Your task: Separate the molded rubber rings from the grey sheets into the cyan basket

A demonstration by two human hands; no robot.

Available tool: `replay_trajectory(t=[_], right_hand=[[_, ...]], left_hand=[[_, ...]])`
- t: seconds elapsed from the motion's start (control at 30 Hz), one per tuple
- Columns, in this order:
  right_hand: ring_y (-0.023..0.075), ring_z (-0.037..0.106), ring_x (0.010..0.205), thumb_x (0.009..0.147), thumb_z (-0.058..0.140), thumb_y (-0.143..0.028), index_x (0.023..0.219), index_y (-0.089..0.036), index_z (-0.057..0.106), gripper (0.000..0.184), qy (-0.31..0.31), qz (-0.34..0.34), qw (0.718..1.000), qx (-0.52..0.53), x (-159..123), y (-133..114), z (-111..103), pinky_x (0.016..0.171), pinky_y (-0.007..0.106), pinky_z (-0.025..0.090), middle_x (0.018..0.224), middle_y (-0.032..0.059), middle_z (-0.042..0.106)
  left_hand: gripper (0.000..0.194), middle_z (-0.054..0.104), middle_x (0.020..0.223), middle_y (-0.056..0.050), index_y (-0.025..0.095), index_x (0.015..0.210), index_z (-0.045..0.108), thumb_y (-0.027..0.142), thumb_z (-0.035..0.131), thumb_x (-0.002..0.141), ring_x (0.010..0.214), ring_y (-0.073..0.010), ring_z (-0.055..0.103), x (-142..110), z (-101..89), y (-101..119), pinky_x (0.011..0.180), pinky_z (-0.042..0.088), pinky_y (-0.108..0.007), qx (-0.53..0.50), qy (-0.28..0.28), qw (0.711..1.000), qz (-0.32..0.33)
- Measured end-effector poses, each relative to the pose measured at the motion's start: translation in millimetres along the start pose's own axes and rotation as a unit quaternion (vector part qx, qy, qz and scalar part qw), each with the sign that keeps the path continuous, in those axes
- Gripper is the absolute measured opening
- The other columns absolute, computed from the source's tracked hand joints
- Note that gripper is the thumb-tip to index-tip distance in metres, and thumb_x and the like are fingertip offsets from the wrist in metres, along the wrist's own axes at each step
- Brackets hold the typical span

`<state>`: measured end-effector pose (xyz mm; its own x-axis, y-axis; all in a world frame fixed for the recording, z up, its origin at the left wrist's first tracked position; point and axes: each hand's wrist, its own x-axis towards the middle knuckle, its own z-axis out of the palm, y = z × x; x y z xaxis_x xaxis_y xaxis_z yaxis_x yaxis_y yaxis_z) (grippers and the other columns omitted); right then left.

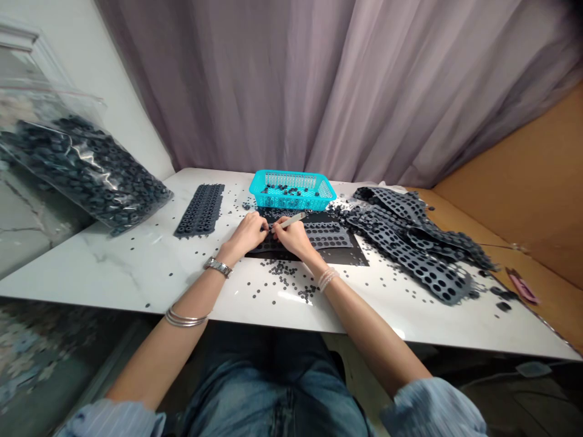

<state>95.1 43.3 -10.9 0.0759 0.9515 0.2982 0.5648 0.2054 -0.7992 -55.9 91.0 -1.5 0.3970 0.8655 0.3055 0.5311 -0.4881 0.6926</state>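
My right hand (292,235) is closed round a pale pen-like tool (294,220), its lower end pointing down and left. Beside it, my left hand (249,231) has its fingers curled in at the dark sheet; what they pinch, if anything, is hidden. Both hands are over a grey-black perforated rubber sheet (328,235) with rows of round shapes. That sheet lies on a flat black mat (353,257). Small black discs (285,269) are scattered in front of the mat.
Behind my hands stands a turquoise basket (294,201) with black pieces inside. A second sheet (200,209) lies left. Punched sheets (405,243) are heaped right, near a pink-handled cutter (522,285). A clear bag (91,170) of black parts leans at the left.
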Motion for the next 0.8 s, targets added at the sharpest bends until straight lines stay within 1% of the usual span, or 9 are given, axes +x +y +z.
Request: replay_trajectory(t=[0.1,0.17,0.23,0.37,0.47,0.57,0.67,0.73,0.8], right_hand=[[0.0172,0.066,0.063,0.083,0.050,-0.018,0.068,-0.019,0.061,0.019,0.002,0.000,1.000,-0.013,0.9,-2.7,-0.4,0.064,0.024,0.048,0.059,0.0029,0.067],[0.0174,0.066,0.063,0.083,0.051,-0.018,0.067,-0.019,0.060,0.019,0.005,0.001,1.000,-0.018,1.3,-3.0,-0.3,0.064,0.024,0.048,0.059,0.0033,0.067],[0.0175,0.066,0.063,0.083,0.051,-0.019,0.068,-0.019,0.060,0.018,0.007,0.003,1.000,-0.017,1.4,-2.1,0.0,0.064,0.024,0.048,0.060,0.0034,0.067],[0.0172,0.067,0.063,0.084,0.051,-0.021,0.069,-0.019,0.061,0.018,0.009,0.007,1.000,-0.007,0.8,1.1,0.8,0.064,0.024,0.049,0.059,0.0030,0.068],[0.0169,0.067,0.063,0.084,0.051,-0.021,0.069,-0.019,0.061,0.018,0.011,0.009,1.000,0.002,0.4,3.2,2.0,0.065,0.024,0.049,0.058,0.0026,0.067],[0.0165,0.067,0.063,0.085,0.052,-0.023,0.069,-0.019,0.062,0.018,0.014,0.009,1.000,0.014,0.3,4.8,3.5,0.064,0.023,0.050,0.058,0.0025,0.067],[0.0157,0.067,0.062,0.088,0.050,-0.028,0.075,-0.018,0.062,0.021,0.022,0.004,0.999,0.031,0.3,5.8,3.6,0.060,0.022,0.050,0.061,0.0028,0.068],[0.0151,0.068,0.061,0.093,0.042,-0.036,0.089,-0.018,0.062,0.027,0.031,-0.004,0.999,0.044,0.3,5.8,1.3,0.057,0.021,0.049,0.065,0.0029,0.070],[0.0147,0.068,0.064,0.098,0.032,-0.041,0.106,-0.019,0.059,0.037,0.040,-0.016,0.998,0.052,0.1,4.7,-2.7,0.056,0.021,0.049,0.071,0.0028,0.071]], left_hand=[[0.011,0.061,0.070,-0.003,0.020,0.059,0.069,0.010,0.067,0.062,0.080,-0.0208,0.055,1.5,0.1,-0.3,0.083,0.041,-0.033,-0.047,0.021,0.998,-0.027],[0.007,0.060,0.063,-0.001,0.019,0.059,0.068,0.014,0.069,0.062,0.071,-0.0178,0.054,2.4,0.0,-0.7,0.073,0.042,-0.030,-0.094,0.043,0.993,-0.054],[0.004,0.056,0.057,0.001,0.018,0.061,0.068,0.018,0.071,0.064,0.062,-0.0148,0.051,3.3,-0.1,-1.6,0.063,0.040,-0.027,-0.151,0.064,0.983,-0.085],[0.009,0.056,0.059,0.002,0.015,0.070,0.067,0.023,0.070,0.070,0.052,-0.0086,0.046,5.7,-1.6,-4.6,0.051,0.034,-0.023,-0.277,0.091,0.947,-0.135],[0.008,0.055,0.063,0.002,0.013,0.074,0.064,0.019,0.069,0.075,0.049,-0.0051,0.042,7.7,-4.8,-7.0,0.047,0.032,-0.020,-0.359,0.100,0.914,-0.162],[0.007,0.056,0.069,0.002,0.011,0.080,0.061,0.017,0.066,0.082,0.051,-0.0045,0.045,9.1,-7.4,-8.7,0.045,0.035,-0.018,-0.417,0.088,0.886,-0.182],[0.010,0.058,0.076,0.002,0.012,0.087,0.060,0.021,0.061,0.088,0.056,-0.0057,0.050,10.7,-7.8,-9.1,0.047,0.042,-0.018,-0.456,0.050,0.865,-0.204],[0.011,0.059,0.078,0.001,0.012,0.089,0.059,0.023,0.059,0.090,0.057,-0.0059,0.051,12.1,-7.5,-8.6,0.047,0.044,-0.018,-0.474,0.024,0.853,-0.219],[0.010,0.059,0.078,0.001,0.013,0.088,0.059,0.023,0.058,0.090,0.055,-0.0050,0.049,12.9,-7.1,-7.3,0.046,0.042,-0.017,-0.484,0.003,0.845,-0.228]])
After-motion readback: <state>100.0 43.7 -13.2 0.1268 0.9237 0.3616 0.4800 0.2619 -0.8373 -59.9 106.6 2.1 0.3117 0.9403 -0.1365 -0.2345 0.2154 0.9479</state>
